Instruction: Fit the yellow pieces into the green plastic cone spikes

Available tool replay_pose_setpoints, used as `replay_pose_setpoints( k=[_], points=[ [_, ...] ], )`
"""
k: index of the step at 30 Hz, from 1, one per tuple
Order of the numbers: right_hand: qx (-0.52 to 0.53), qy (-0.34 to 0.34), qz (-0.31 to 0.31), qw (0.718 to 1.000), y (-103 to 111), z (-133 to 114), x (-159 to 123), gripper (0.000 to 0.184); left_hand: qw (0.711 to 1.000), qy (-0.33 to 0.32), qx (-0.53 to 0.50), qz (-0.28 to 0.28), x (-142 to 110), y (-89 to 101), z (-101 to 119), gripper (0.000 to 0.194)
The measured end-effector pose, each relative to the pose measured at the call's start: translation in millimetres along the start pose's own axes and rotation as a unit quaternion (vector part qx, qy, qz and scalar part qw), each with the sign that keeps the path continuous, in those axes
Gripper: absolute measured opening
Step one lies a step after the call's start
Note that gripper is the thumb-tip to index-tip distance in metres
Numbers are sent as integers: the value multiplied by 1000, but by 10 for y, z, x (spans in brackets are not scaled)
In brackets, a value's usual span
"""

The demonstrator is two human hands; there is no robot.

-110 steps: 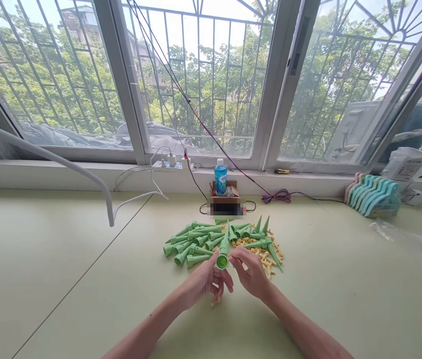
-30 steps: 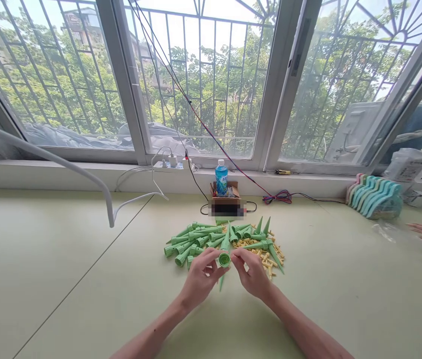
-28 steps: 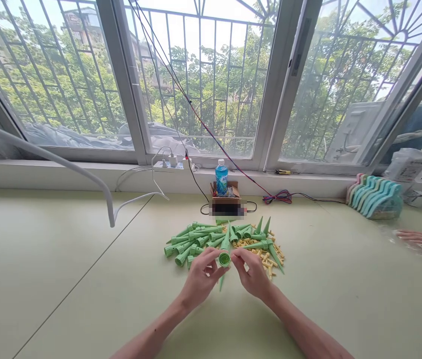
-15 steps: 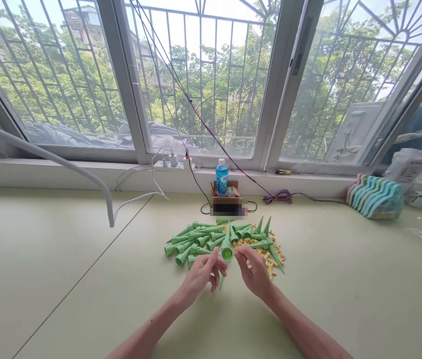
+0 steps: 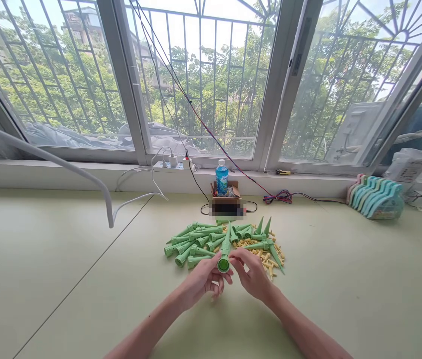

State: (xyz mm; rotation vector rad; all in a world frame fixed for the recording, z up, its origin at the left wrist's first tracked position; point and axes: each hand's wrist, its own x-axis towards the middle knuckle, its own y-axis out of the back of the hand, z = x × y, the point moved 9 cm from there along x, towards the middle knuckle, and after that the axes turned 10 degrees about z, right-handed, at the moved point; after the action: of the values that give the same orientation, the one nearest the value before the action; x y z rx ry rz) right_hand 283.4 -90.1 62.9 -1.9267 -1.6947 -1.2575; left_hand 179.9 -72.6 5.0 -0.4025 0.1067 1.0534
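My left hand [image 5: 204,278] is closed on a green plastic watering spike [image 5: 225,245], its round open end facing me and its tip pointing away. Beside the spike's collar, my right hand [image 5: 251,269] has thumb and fingers pinched together; whatever they grip is too small to make out. A pile of similar green spikes [image 5: 184,248] lies on the table just beyond my left hand. Small yellow plastic pieces [image 5: 266,257] are heaped beyond my right hand, with several green spikes lying across them.
A blue-labelled bottle [image 5: 221,179] stands in a small cardboard box [image 5: 235,191] against the sill. Coiled cable [image 5: 278,197] and a stack of pastel plastic items [image 5: 377,197] sit to the right. At the left a white tube [image 5: 83,167] reaches over the table [image 5: 65,239].
The green spike has come slightly nearer to me, and my left fingers now support its open end. A green tip seen below my left hand earlier no longer shows.
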Motion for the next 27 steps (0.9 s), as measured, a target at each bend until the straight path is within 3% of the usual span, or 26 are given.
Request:
replay_pose_setpoints(
  k=[10, 21, 27],
  points=[
    [3, -4, 9, 1000, -8, 35, 1, 21, 992, -99, 77, 15, -33, -1, 186, 39],
    [-18, -27, 0, 999, -11, 83, -3, 25, 896, -317, 289, 112, -175, 21, 448, 22],
    [-26, -28, 9, 999, -12, 92, -19, 24, 882, -327, 313, 131, -190, 26, 454, 19]
  ],
)
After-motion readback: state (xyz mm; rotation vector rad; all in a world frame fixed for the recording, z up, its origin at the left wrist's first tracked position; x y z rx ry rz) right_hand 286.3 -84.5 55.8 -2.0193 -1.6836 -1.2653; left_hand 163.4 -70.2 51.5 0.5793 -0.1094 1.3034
